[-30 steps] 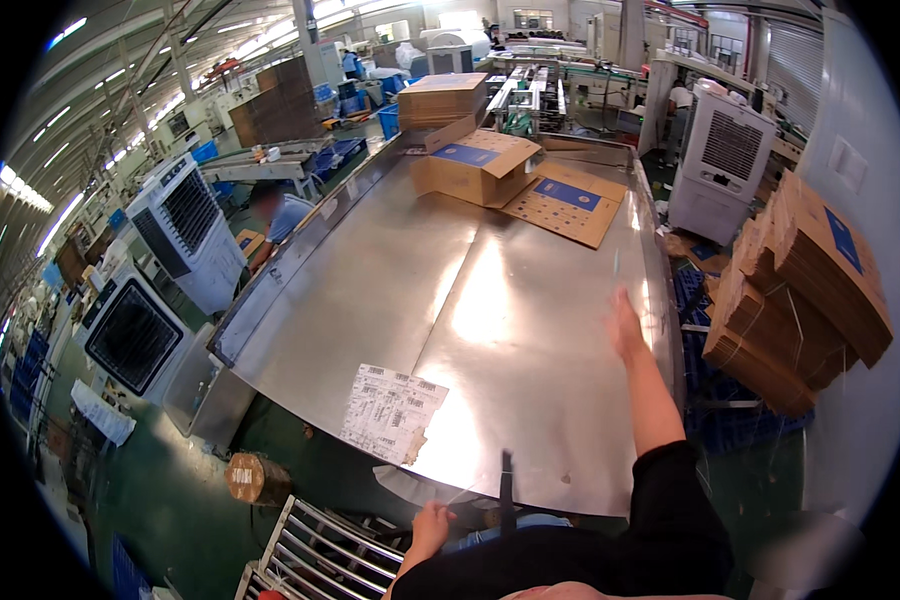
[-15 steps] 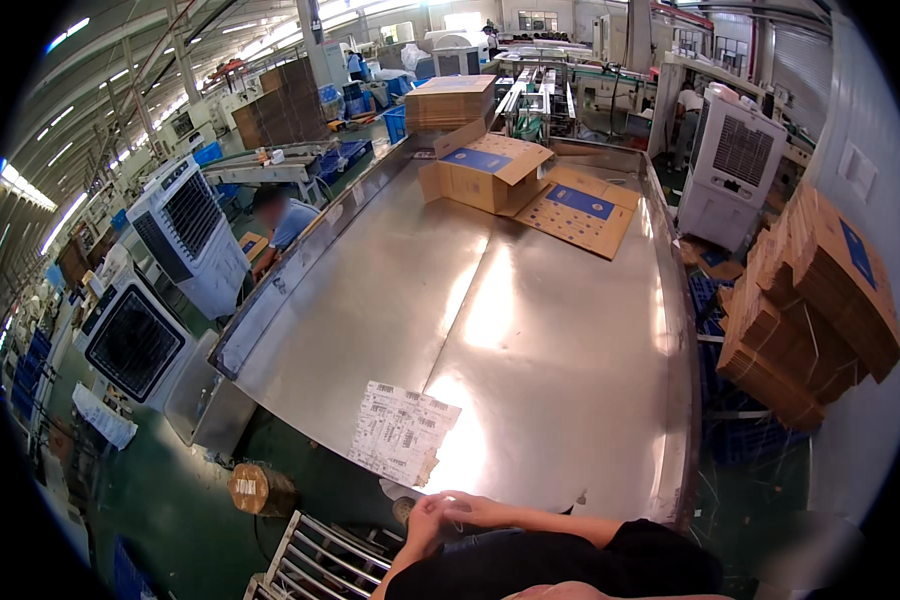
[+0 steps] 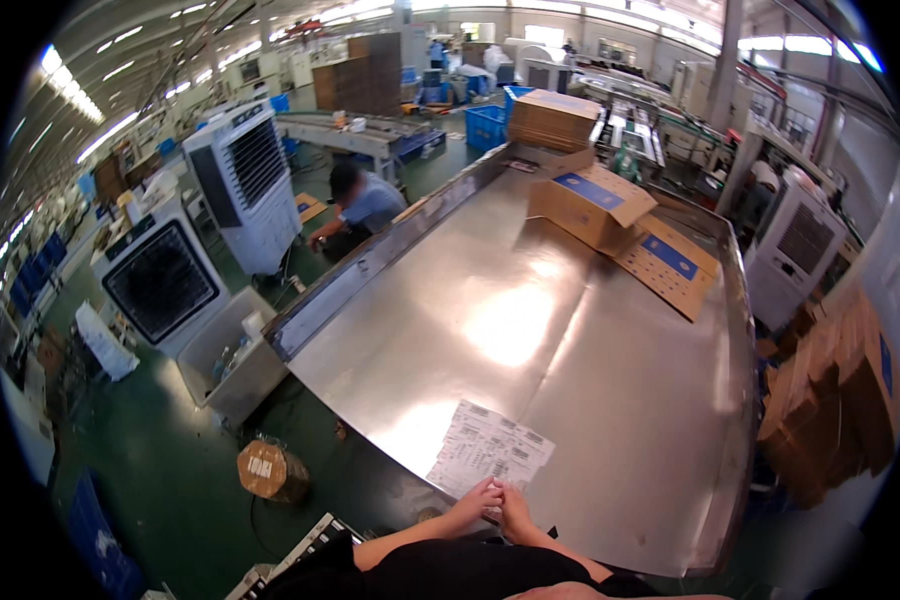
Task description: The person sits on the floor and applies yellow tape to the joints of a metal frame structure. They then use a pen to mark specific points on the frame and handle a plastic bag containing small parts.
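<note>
My left hand (image 3: 478, 501) and my right hand (image 3: 515, 510) meet at the near edge of the metal-topped table (image 3: 410, 330). Both are closed, with fingertips pinched together; whatever they hold, if anything, is too small to make out. Just beyond the fingers, printed label sheets (image 3: 492, 447) lie flat on the metal. Toward the table's far end stands a brown cardboard box (image 3: 580, 215) with a blue patch and raised flaps. Against it rests a flattened cardboard piece (image 3: 670, 268).
A stack of flat cardboard (image 3: 553, 118) sits at the table's far corner. Bundled cartons (image 3: 830, 400) stand to the right. On the left are air coolers (image 3: 245, 190), a bin (image 3: 232, 365), a taped round bundle (image 3: 270, 470) and a crouching person in blue (image 3: 370, 205).
My view has turned left, so the table and boxes sit farther right. My hands stay together and now lie closer to the label sheets. The person in blue shows more fully.
</note>
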{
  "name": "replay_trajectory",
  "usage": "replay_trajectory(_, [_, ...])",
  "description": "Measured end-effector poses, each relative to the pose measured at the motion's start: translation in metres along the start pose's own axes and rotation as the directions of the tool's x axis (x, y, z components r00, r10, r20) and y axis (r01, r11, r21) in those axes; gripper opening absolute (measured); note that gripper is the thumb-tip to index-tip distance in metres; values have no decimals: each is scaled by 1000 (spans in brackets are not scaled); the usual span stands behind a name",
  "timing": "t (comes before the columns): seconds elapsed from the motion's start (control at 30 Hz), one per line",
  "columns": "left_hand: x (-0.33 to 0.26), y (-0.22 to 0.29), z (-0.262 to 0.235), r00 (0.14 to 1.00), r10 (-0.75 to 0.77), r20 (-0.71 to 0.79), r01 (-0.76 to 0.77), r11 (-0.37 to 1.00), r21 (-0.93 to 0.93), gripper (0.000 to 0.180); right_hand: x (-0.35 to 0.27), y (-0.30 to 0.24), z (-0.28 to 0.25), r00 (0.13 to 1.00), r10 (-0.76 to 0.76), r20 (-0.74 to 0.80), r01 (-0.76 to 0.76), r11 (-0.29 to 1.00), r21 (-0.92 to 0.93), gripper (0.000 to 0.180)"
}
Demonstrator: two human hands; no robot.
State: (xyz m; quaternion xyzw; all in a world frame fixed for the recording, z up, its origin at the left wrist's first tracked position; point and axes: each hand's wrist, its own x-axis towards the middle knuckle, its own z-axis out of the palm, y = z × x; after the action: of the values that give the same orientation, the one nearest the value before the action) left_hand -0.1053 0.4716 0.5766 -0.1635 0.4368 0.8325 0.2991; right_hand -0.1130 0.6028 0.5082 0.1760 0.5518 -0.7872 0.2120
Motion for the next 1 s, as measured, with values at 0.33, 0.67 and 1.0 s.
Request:
replay_trajectory(0.33, [-21, 48, -81, 998, 41, 57, -50, 984, 168, 84, 32, -14, 94, 957, 173, 233, -238, 926, 292, 28])
replay_trajectory(0.67, [-58, 38, -114, 945, 258, -202, -126, 855, 503, 29, 45, -27, 138, 879, -63, 473, 204, 946, -252, 34])
replay_trajectory(1.0, [-59, 58, -180, 728, 527, -438, -294, 818, 495, 23, 48, -21, 179, 749, 349, 564, -215, 932, -291, 32])
